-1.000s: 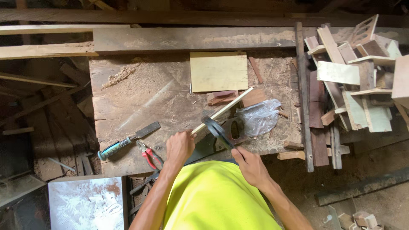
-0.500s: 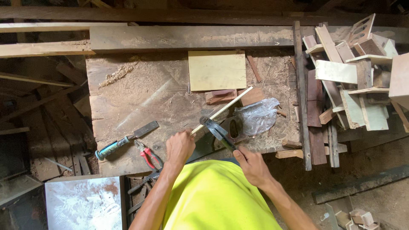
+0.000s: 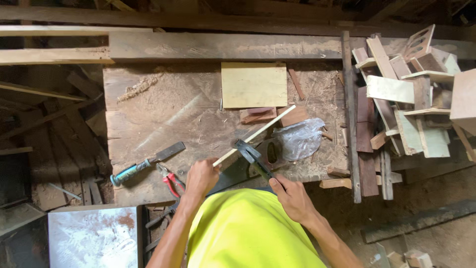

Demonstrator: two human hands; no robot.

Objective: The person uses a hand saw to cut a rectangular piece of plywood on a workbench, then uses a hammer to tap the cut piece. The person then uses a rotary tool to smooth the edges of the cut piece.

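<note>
My left hand (image 3: 202,176) grips the near end of a thin pale wooden strip (image 3: 258,133) that slants up to the right across the dusty workbench (image 3: 163,114). My right hand (image 3: 293,197) holds the handle of a dark hammer (image 3: 250,154), whose head rests against the strip near its lower part. A handsaw (image 3: 238,171) with a wooden handle lies flat under the strip and hammer.
A chisel with a teal handle (image 3: 144,164) and red-handled pliers (image 3: 171,181) lie left of my left hand. A pale square board (image 3: 254,85), small brown blocks (image 3: 258,115) and a clear plastic bag (image 3: 299,139) sit behind. Scrap wood pieces (image 3: 406,99) are piled at right.
The hammer head has shifted slightly along the strip and my right hand has moved a little; the left hand keeps its hold on the strip.
</note>
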